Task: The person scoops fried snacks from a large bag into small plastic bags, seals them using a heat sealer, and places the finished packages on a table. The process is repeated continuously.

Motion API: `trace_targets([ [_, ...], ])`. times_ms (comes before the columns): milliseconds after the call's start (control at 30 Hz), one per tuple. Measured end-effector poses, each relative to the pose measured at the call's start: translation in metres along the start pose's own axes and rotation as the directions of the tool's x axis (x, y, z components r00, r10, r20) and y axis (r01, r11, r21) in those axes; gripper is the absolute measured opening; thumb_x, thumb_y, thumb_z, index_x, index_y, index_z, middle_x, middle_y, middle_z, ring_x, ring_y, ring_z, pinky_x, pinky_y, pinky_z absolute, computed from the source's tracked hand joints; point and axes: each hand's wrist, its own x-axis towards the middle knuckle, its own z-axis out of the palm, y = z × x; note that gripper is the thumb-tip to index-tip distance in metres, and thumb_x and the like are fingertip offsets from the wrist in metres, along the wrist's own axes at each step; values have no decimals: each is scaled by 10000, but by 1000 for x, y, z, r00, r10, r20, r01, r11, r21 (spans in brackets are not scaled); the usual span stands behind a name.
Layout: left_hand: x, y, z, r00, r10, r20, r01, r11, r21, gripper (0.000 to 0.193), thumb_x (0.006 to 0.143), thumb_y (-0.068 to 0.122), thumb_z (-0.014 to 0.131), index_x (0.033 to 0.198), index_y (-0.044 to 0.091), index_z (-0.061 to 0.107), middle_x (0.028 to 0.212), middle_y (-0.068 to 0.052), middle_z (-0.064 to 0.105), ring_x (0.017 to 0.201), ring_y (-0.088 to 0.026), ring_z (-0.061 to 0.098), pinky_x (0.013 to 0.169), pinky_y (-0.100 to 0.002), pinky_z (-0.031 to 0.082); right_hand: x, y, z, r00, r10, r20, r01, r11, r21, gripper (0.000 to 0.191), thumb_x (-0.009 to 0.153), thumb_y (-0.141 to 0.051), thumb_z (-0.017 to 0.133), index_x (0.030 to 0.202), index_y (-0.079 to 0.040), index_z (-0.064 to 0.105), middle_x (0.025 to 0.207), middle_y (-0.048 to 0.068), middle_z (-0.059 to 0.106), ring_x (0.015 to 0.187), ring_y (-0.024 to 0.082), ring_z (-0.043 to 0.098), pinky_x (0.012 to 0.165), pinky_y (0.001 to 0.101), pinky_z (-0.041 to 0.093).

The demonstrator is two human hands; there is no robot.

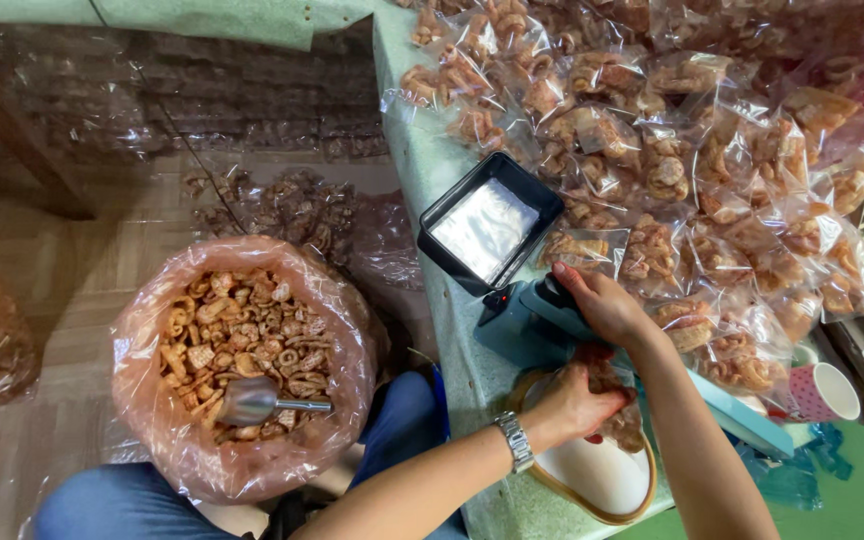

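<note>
Two hands work at a blue heat sealer (527, 320) on the table edge: the left hand (577, 400) closes its fingers around a small clear snack bag (620, 415) over a white bowl (602, 475), the right hand (602, 305) presses flat on the sealer.

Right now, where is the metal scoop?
In the head view, the metal scoop lies at lower left, on the snacks inside the big plastic bag on the floor, left of the table and apart from both hands.
</note>
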Motion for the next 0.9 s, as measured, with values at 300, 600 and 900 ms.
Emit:
trace_targets([
  [300,2,-6,-11,999,23,32,-26,993,111,647,788,241,690,1348,133,384,987,-72,609,624,-166,599,398,-308,509,-9,-11,-3,994,-70,-78,77,993,89,649,914,-582,410,1207,-33,595,1099,137,652,1014,193,578,924,343,401],
  [600,-9,5,-4,998,55,5,-55,983,174,580,803,215,684,1310,141,411,965,-72,604,616,-184,599,410,-323,520,1,8,0,987,-80,-143,91,993,69,691,974,-571,344,1093,35,653,955,211,716,920,240,645,888,353,464],
  [900,-6,-19,10,818,553,-157,-435,774,461,647,729,215,775,1275,190,430,1053,-165,577,822,-284,597,646,-378,527,-1,21,-14,956,-150,-252,155,988,4,569,1010,-491,340,1166,-56,672,1045,146,699,973,229,624,894,362,453],
])
